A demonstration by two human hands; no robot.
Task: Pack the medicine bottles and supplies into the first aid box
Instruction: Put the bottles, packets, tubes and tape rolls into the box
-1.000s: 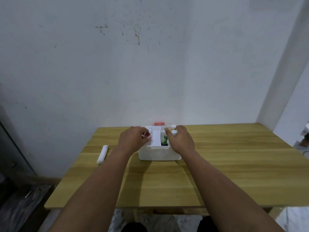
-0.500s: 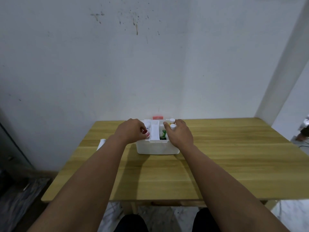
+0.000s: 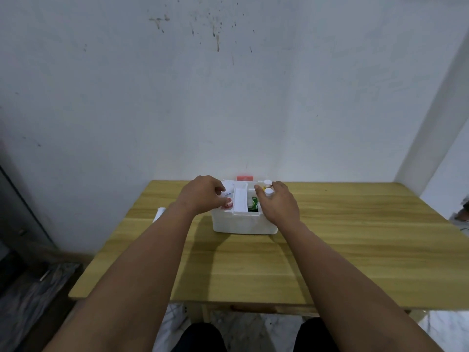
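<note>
The white first aid box (image 3: 243,223) stands open on the wooden table (image 3: 355,240), with a white divider (image 3: 240,200) down its middle. My left hand (image 3: 203,196) is over the left compartment, its fingers curled round a small red-and-white container (image 3: 227,203). A white labelled item (image 3: 229,188) stands behind it. My right hand (image 3: 278,204) is over the right compartment, with thumb and fingers round a white-capped bottle (image 3: 268,191). A second white-capped bottle (image 3: 267,183) stands just behind. A green packet (image 3: 253,204) lies inside by the divider.
A white roll (image 3: 158,214) lies on the table to the left of the box, partly hidden by my left forearm. A red latch (image 3: 245,178) shows at the box's back edge. The wall is close behind the table.
Both hands stay at the box. The red-and-white container in my left hand sits slightly lower in the left compartment. The view has shifted a little.
</note>
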